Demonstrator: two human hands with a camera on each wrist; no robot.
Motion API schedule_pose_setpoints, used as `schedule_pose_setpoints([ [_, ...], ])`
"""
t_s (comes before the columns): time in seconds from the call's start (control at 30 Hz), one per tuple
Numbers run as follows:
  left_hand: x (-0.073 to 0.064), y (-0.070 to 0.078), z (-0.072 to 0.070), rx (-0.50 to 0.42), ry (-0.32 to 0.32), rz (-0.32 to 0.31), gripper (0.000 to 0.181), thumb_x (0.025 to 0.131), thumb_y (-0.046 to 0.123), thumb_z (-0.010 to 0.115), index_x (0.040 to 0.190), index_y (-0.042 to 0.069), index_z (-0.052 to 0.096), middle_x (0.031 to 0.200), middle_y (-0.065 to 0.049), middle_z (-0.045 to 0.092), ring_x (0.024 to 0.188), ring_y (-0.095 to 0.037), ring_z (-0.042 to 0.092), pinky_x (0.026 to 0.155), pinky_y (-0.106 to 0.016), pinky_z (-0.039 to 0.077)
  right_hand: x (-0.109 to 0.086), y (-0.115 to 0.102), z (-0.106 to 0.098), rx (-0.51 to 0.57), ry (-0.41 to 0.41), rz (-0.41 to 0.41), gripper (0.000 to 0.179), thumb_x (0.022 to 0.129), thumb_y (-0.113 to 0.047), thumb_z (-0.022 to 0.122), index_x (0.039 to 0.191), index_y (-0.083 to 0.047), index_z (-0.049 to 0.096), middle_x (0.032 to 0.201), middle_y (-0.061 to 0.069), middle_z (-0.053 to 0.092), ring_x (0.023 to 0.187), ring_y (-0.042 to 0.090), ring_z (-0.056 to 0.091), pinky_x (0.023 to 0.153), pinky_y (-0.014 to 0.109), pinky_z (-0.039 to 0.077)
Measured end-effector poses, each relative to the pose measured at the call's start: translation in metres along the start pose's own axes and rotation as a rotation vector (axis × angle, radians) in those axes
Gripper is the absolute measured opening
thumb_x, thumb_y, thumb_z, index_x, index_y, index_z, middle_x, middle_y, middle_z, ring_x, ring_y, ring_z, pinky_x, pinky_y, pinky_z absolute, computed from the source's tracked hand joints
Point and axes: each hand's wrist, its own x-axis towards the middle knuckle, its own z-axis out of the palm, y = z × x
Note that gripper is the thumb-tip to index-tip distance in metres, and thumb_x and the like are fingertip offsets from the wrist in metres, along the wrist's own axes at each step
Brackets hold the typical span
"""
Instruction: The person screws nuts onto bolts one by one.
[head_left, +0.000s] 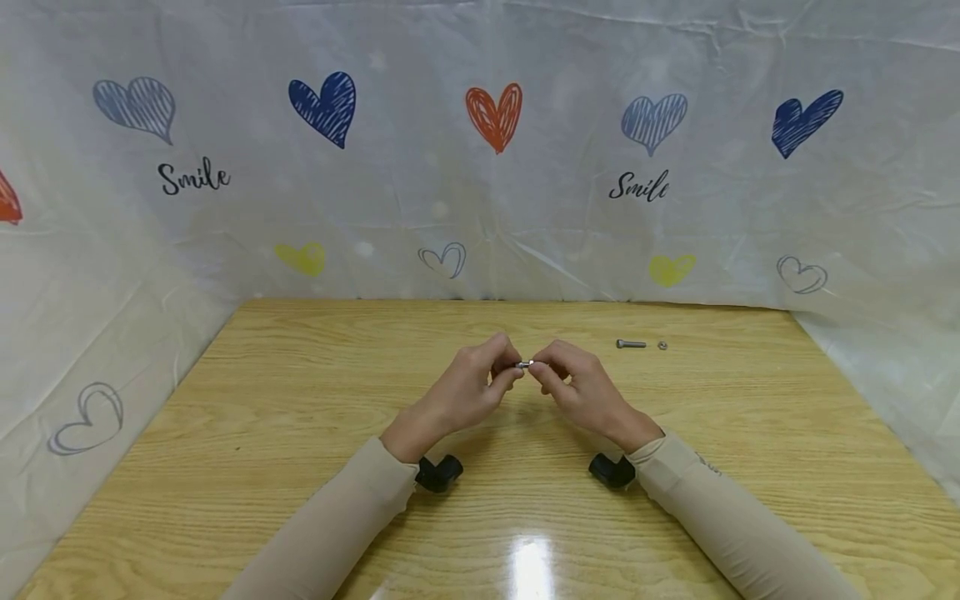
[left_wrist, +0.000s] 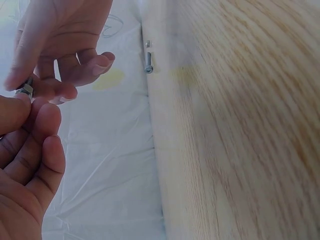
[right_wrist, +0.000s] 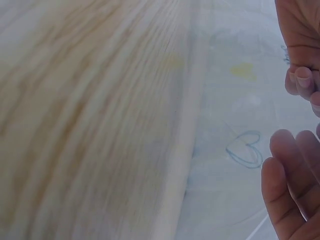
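My left hand (head_left: pixel 468 385) and right hand (head_left: pixel 581 385) meet above the table, fingertips almost together. Between them is a small metal bolt (head_left: pixel 524 364), lying roughly level and pinched by thumb and fingers from both sides. In the left wrist view, a hexagonal nut (left_wrist: pixel 25 90) shows beside the left thumb, with dark thread beyond it toward the right fingers. Most of the bolt is hidden by the fingertips. The right wrist view shows both hands at its right edge, but the bolt falls outside it.
Farther back to the right, a second bolt (head_left: pixel 632 344) lies on its side on the wooden table (head_left: pixel 300 400), with a loose nut (head_left: pixel 662 345) just right of it. A white cloth (head_left: pixel 555 242) printed with hearts hangs behind the table's far edge.
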Motion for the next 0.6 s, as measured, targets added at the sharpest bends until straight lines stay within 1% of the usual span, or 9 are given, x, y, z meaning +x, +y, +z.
schedule_pose_setpoints([
  [0.13, 0.0000, -0.0005, 0.0006, -0.001, 0.003, 0.002, 0.006, 0.095, 0.008, 0.058, 0.095, 0.005, 0.054, 0.079, 0.003, 0.057, 0.064, -0.004, 0.052, 0.058, -0.028, 0.048, -0.0005, -0.0013, -0.0003, 0.007, 0.002, 0.021, 0.015, 0.099, -0.011, 0.053, 0.098, -0.021, 0.064, 0.080, -0.008, 0.054, 0.065, 0.010, 0.052, 0.061, 0.029, 0.045],
  [0.27, -0.0003, -0.0008, 0.0007, 0.000, -0.001, -0.003, 0.006, 0.095, 0.008, 0.058, 0.095, 0.004, 0.054, 0.079, 0.003, 0.057, 0.064, -0.005, 0.053, 0.059, -0.026, 0.048, -0.0014, -0.0034, -0.0001, 0.023, -0.008, 0.061, 0.011, 0.099, -0.017, 0.055, 0.108, -0.018, 0.062, 0.087, -0.007, 0.057, 0.066, 0.010, 0.055, 0.061, 0.030, 0.047],
  [0.33, -0.0005, 0.0000, 0.0004, -0.001, -0.002, -0.010, 0.006, 0.095, 0.006, 0.059, 0.095, 0.004, 0.053, 0.079, 0.002, 0.057, 0.064, -0.005, 0.053, 0.058, -0.026, 0.047, -0.0018, -0.0037, 0.0002, 0.035, -0.012, 0.072, 0.016, 0.097, -0.018, 0.058, 0.113, -0.016, 0.059, 0.092, -0.006, 0.059, 0.068, 0.009, 0.056, 0.061, 0.030, 0.048],
  [0.4, -0.0004, 0.0007, 0.0000, 0.002, -0.001, -0.014, 0.007, 0.094, 0.004, 0.060, 0.095, 0.004, 0.053, 0.079, 0.001, 0.058, 0.064, -0.005, 0.053, 0.058, -0.024, 0.047, -0.0016, -0.0043, 0.0003, 0.041, -0.011, 0.070, 0.022, 0.095, -0.018, 0.062, 0.116, -0.015, 0.057, 0.097, -0.004, 0.060, 0.069, 0.009, 0.058, 0.061, 0.029, 0.049],
  [0.47, -0.0001, 0.0009, -0.0002, 0.007, 0.001, -0.015, 0.007, 0.094, 0.004, 0.060, 0.095, 0.004, 0.053, 0.079, 0.001, 0.058, 0.064, -0.005, 0.053, 0.057, -0.023, 0.047, -0.0013, -0.0048, 0.0004, 0.045, -0.009, 0.064, 0.025, 0.093, -0.016, 0.064, 0.117, -0.014, 0.056, 0.098, -0.003, 0.060, 0.070, 0.009, 0.059, 0.061, 0.028, 0.049],
  [0.6, 0.0003, 0.0012, -0.0006, 0.014, 0.002, -0.011, 0.005, 0.095, 0.005, 0.059, 0.096, 0.004, 0.054, 0.080, 0.002, 0.058, 0.064, -0.005, 0.054, 0.058, -0.022, 0.047, -0.0006, -0.0043, 0.0016, 0.051, -0.007, 0.043, 0.025, 0.093, -0.008, 0.064, 0.116, -0.011, 0.056, 0.093, 0.000, 0.061, 0.068, 0.011, 0.058, 0.062, 0.030, 0.050],
])
